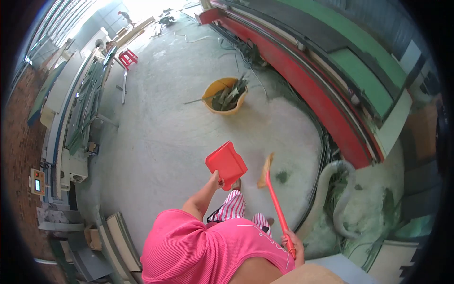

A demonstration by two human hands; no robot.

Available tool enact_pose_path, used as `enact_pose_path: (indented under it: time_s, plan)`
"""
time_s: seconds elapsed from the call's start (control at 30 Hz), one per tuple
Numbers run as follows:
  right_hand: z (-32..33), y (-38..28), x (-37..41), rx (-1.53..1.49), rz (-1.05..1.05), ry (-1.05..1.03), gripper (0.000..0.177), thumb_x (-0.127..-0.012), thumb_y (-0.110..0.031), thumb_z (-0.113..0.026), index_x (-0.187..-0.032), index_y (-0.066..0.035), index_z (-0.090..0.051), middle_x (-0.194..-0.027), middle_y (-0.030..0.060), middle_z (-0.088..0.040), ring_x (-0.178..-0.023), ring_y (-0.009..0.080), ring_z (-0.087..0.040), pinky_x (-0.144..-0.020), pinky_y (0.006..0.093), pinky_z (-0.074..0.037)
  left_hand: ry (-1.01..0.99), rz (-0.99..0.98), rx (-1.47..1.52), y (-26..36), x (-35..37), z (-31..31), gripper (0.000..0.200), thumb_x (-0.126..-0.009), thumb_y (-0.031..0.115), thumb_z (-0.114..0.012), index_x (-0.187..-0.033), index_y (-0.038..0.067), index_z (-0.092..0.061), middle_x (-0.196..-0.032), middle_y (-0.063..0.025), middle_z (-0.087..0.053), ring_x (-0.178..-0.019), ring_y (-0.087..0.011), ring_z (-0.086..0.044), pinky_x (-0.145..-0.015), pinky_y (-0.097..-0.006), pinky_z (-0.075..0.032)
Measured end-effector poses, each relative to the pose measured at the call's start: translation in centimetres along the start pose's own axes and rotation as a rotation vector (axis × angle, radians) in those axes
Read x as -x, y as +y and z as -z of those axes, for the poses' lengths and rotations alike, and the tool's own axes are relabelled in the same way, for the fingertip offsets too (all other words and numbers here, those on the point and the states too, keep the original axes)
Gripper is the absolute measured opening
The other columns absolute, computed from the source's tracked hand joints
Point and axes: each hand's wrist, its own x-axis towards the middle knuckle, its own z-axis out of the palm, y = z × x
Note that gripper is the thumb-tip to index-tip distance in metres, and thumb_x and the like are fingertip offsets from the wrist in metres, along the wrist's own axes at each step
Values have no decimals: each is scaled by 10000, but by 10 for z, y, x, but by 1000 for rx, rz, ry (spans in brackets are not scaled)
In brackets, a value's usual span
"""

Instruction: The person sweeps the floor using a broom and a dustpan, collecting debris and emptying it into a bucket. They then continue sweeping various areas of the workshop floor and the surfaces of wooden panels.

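- Across a workshop, a pale, dusty concrete floor [161, 109] runs toward 12 o'clock, its middle open, probably to leave walking room between the equipment.
- A long red-and-green machine [326, 99] lines the 1-to-2 o'clock side, dark cables [322, 137] along its base, seemingly routed there to stay out of the walkway.
- At 10 o'clock, a worktop [64, 106] carries long, narrow strips [85, 102], laid lengthwise, likely because that suits their length.
- A distant person [125, 17] leans over near 11 o'clock, beyond a red stool [128, 57].
- A ribbed hose [351, 199] bends in an arch over the floor at 2 o'clock.
- A yellow basket [224, 110] sits at 12 o'clock, holding green scraps [229, 97]; one long piece juts over its rim toward 9 o'clock, apparently too long to fit inside.
- A red-handled brush [276, 201] slants from the right hand [293, 244], closed around the upper handle; that grip likely gives reach, with the tan bristles [266, 171] low at 1 o'clock.
- A red dustpan [226, 163] is at 12 o'clock, clasped near its handle end by the left hand [218, 181], its broad face in view, seemingly for a firm one-handed hold.
- Dark green debris [282, 177] lies in a small patch on the floor just beside the bristles, at 1 o'clock.
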Motion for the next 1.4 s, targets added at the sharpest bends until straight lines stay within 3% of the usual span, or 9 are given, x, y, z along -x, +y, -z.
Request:
enact_pose_path:
  time_s: [0.17, 0.37, 0.47, 0.53, 0.6, 0.77, 0.87, 1.03, 1.4]
  plan:
    - [-36, 36, 68, 197, 325, -27, 477, -789, -277, -539, -1189, -202, -290, -542, -2, -427, -361, 61, -395, -322, 188, -353, -45, 77, 118, -88, -12, 21, 315, -795, 422, -351, -693, 123, -355, -515, -28, -377, -398, -145, -416, -367, -297, -384]
    - [-72, 57, 134, 462, 509, 67, 641, -798, -290, -525, -1300, -190, -140, -591, 14, -436, -438, 74, -444, -385, 194, -393, -77, 304, 26, -143, -26, 45, 229, -755, 321, -378, -679, 107, -348, -558, -61, -394, -440, -161, -425, -411, -309, -399]
    - [-67, 78, 156, 256, 441, 9, 627, -801, -262, -513, -1301, -163, -148, -588, 17, -432, -437, 82, -444, -386, 194, -388, -139, 259, -49, -168, -61, 43, 217, -749, 315, -391, -733, 101, -358, -560, -65, -393, -448, -166, -431, -422, -321, -407]
    - [-70, 67, 123, 158, 444, 33, 550, -802, -207, -495, -1270, -141, -213, -579, 13, -424, -421, 83, -431, -373, 198, -375, -112, 278, -82, -178, -84, 29, 206, -748, 302, -388, -775, 100, -359, -565, -67, -395, -454, -170, -434, -428, -325, -412]
    - [-71, 32, 68, 387, 386, 406, 421, -799, -167, -489, -1180, -109, -322, -573, 3, -416, -411, 75, -419, -362, 200, -363, -85, 305, -116, -196, -102, 14, 204, -748, 290, -385, -817, 100, -359, -570, -70, -398, -460, -173, -438, -434, -329, -416]
    - [-63, -24, -27, 454, 492, 551, 291, -795, -144, -484, -1068, -80, -405, -561, -14, -391, -399, 56, -391, -349, 200, -352, 82, 212, -148, -212, -146, -51, 202, -726, 244, -377, -842, 79, -358, -571, -74, -396, -465, -188, -443, -447, -346, -419]
    - [-43, -28, -42, 477, 465, 668, 312, -793, -144, -484, -1089, -80, -405, -557, -18, -383, -404, 51, -390, -355, 200, -356, -64, 241, -127, -232, -192, -68, 202, -723, 243, -384, -833, 76, -358, -569, -78, -395, -463, -190, -439, -448, -354, -415]
    - [-7, -25, -45, 546, 411, 781, 483, -788, -132, -485, -1240, -95, -322, -639, -13, -408, -415, 59, -380, -364, 203, -347, 37, 298, -137, -251, -233, -104, 170, -733, 248, -374, -777, 84, -368, -574, -69, -371, -475, -173, -415, -444, -325, -398]
    - [32, -51, -65, 862, 303, 1001, 540, -772, -162, -506, -1262, -88, -291, -644, 46, -488, -422, 92, -411, -382, 235, -366, 139, 339, -215, -241, -279, -120, 145, -727, 233, -350, -778, 98, -364, -568, -46, -354, -464, -146, -383, -427, -286, -350]
